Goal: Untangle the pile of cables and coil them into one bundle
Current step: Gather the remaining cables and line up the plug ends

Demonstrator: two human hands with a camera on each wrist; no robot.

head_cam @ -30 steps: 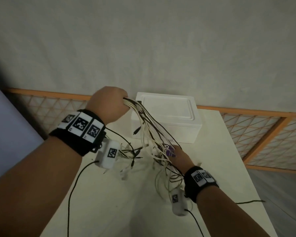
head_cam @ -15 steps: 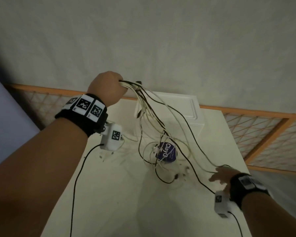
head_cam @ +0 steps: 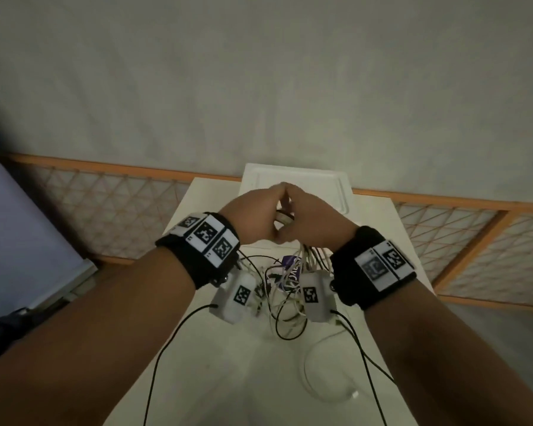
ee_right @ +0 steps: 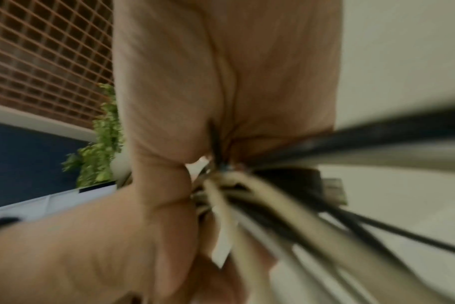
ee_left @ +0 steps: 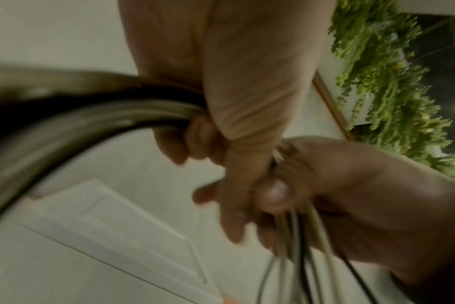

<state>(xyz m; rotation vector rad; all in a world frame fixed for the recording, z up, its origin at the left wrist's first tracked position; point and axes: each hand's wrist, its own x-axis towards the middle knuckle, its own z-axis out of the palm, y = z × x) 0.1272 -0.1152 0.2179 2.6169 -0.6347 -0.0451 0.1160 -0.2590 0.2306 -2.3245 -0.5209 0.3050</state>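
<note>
My two hands meet above the white table, both gripping one bunch of white and black cables. The left hand has its fingers curled round the looped strands. Against it, the right hand grips the same bunch, and loose strands hang from it down to the tangle on the table. In the right wrist view the cables fan out blurred from the fist. One white cable end lies loose near the front right of the table.
A white foam box stands at the table's far edge, just behind my hands. A purple-labelled item sits under the tangle. Orange lattice railing runs behind the table on both sides. Black wrist-camera leads trail over the tabletop.
My right hand has come up from the table's right edge to join the left on the bunch. The left hand has moved right and lower, and the cable slack has gathered in.
</note>
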